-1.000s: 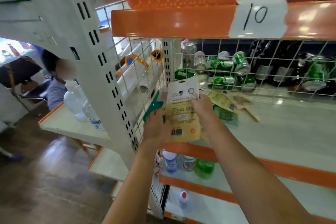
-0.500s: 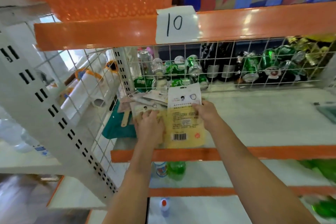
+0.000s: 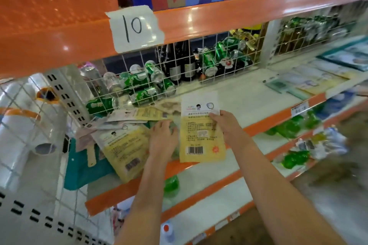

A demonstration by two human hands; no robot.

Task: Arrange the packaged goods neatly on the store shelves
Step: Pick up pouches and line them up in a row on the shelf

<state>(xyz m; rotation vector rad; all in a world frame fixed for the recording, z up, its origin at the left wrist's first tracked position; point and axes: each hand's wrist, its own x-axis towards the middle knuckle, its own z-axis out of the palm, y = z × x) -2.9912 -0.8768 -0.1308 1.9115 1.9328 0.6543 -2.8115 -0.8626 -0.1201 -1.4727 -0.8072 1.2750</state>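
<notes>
Head camera view, store aisle: I count two hands at work on one white shelf (image 3: 249,103) edged in orange. My right hand (image 3: 226,125) pinches the right edge of one yellow-and-white packet (image 3: 199,137), thumb on its printed face, barcode end toward me, its lower edge reaching out past the orange lip. My left hand (image 3: 162,139) lies flat, fingers relaxed, on the shelf just left of that packet, its fingertips touching the loose pile of packets (image 3: 127,125). In that pile I can make out at least three more packets, one large yellow one (image 3: 124,147) tilted over a teal item (image 3: 79,173); the exact count is hidden by overlap. Behind a wire grid (image 3: 199,61) lie several green cans (image 3: 139,83), too jumbled to count, and about three dark bottles (image 3: 179,67) standing upright. One paper label (image 3: 135,28) marked "10" is taped to the orange rail above.

Against the frame half a second ago, the view has swung right and tilted: the label sits farther up and more flat packets (image 3: 310,79) show at the far right of the shelf. The held packet has kept its place between the two hands, and the right hand's grip is unchanged.
</notes>
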